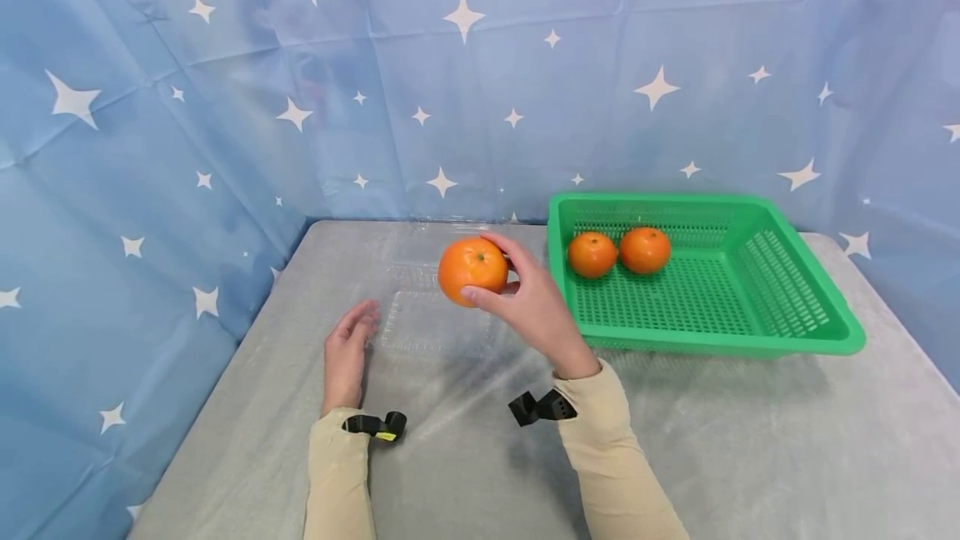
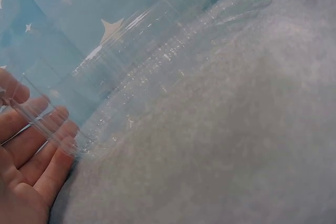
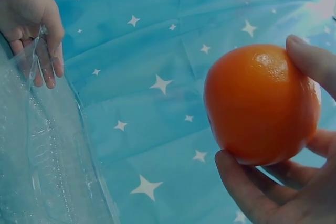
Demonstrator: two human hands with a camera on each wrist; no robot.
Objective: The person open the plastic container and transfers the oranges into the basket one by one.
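Observation:
My right hand (image 1: pixel 536 298) grips an orange (image 1: pixel 472 271) between thumb and fingers, raised above the clear plastic container (image 1: pixel 438 323). In the right wrist view, the orange (image 3: pixel 262 103) is smooth and shiny, with fingertips around its side. My left hand (image 1: pixel 350 348) is at the container's left edge. The left wrist view has the thumb on one side of the clear wall and the fingers (image 2: pixel 44 145) on the other, holding the edge. The container lies open, its transparent lid (image 1: pixel 442 236) folded back toward the curtain.
A green plastic basket (image 1: pixel 750 344) stands at the right, close to my right hand. Inside it, two more oranges, one at the left (image 1: pixel 592 255) and another beside it (image 1: pixel 645 251), rest near the left wall. A blue star-patterned curtain (image 1: pixel 480 90) borders the grey-covered table (image 1: pixel 450 473).

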